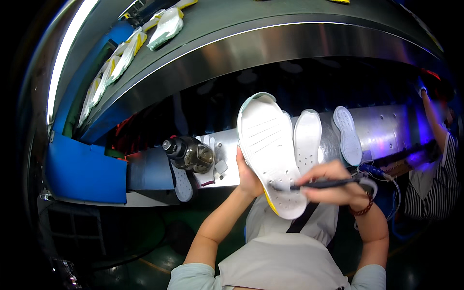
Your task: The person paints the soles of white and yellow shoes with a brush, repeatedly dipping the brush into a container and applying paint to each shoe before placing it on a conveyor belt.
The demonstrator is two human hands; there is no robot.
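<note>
Your left hand gripped the white sole from behind, fingers closed on its left edge near the heel end, holding it up with the inner face toward you. The sole stood tilted, toe end up, in front of the steel shelf. A yellow edge showed along its lower rim. Your right hand was closed around a dark pen, held roughly level, with its tip touching the sole near the heel end.

Two more soles lay on the shelf just right of the held one. A dark bottle lay on its side at the shelf's left end. Above, white-and-yellow shoe parts lay in a row on the conveyor. A co-worker in a striped shirt stood at far right.
</note>
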